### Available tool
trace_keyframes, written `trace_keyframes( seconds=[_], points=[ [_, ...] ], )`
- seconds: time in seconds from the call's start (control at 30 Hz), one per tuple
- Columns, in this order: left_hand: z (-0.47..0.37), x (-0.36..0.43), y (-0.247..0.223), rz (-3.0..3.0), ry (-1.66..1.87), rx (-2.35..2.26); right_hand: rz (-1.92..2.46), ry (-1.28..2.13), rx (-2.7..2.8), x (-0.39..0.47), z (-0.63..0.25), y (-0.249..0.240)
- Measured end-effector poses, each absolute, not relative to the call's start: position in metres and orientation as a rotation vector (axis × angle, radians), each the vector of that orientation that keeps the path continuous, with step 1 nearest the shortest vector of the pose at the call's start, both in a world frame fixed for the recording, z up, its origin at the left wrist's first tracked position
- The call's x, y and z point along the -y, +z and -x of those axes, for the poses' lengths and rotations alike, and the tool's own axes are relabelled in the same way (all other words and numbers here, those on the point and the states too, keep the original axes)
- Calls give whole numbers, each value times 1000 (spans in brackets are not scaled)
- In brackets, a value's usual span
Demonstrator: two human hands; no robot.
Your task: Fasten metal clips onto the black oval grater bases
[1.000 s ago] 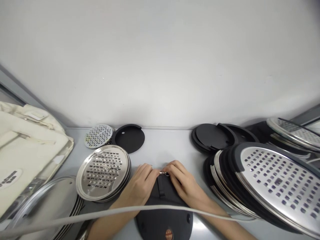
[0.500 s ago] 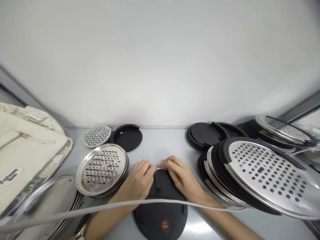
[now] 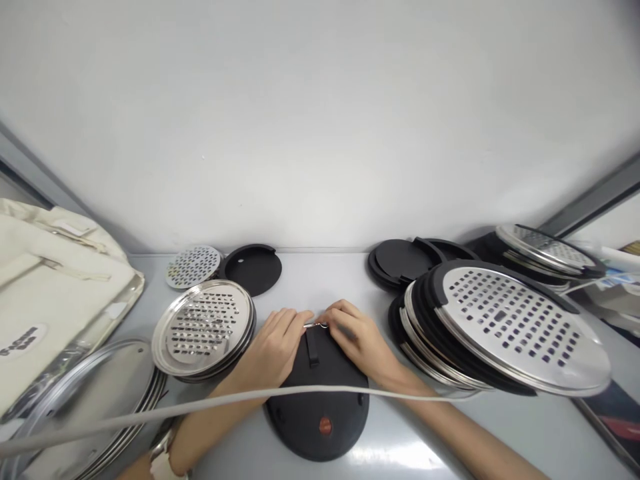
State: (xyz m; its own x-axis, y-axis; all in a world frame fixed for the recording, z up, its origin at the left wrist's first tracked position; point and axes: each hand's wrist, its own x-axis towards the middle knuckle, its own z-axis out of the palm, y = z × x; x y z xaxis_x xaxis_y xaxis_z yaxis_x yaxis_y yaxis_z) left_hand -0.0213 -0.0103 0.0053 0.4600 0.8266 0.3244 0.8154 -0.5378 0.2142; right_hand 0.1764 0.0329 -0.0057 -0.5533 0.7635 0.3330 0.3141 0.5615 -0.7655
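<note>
A round black case (image 3: 320, 427) with an orange-red spot and a short strap (image 3: 312, 350) lies on the table in front of me. At its far edge, a small shiny metal clip (image 3: 315, 325) spans the gap between my hands. My left hand (image 3: 275, 343) pinches the clip's left end between thumb and fingers. My right hand (image 3: 355, 337) is curled with its fingertips pinched at the ring-like right end. What lies under the right fingers is partly hidden.
To the left stand stacked round grater plates (image 3: 203, 327), plain metal discs (image 3: 107, 400) and a cream bag (image 3: 55, 300). Black round trays (image 3: 253, 267) lie at the back. A tall grater stack (image 3: 520, 327) leans at right. A white cable (image 3: 320, 389) crosses above my forearms.
The view has shifted slightly. Both hands stay at the far edge of the black case, and a little more of the metal clip shows beside my left fingers.
</note>
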Motion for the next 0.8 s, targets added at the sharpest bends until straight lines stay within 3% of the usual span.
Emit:
trace_keyframes(
  seconds=[0.8],
  points=[
    [19, 9, -5, -2393, 858, -1462, 846, 754, 2163, -33, -177, -11]
  ],
)
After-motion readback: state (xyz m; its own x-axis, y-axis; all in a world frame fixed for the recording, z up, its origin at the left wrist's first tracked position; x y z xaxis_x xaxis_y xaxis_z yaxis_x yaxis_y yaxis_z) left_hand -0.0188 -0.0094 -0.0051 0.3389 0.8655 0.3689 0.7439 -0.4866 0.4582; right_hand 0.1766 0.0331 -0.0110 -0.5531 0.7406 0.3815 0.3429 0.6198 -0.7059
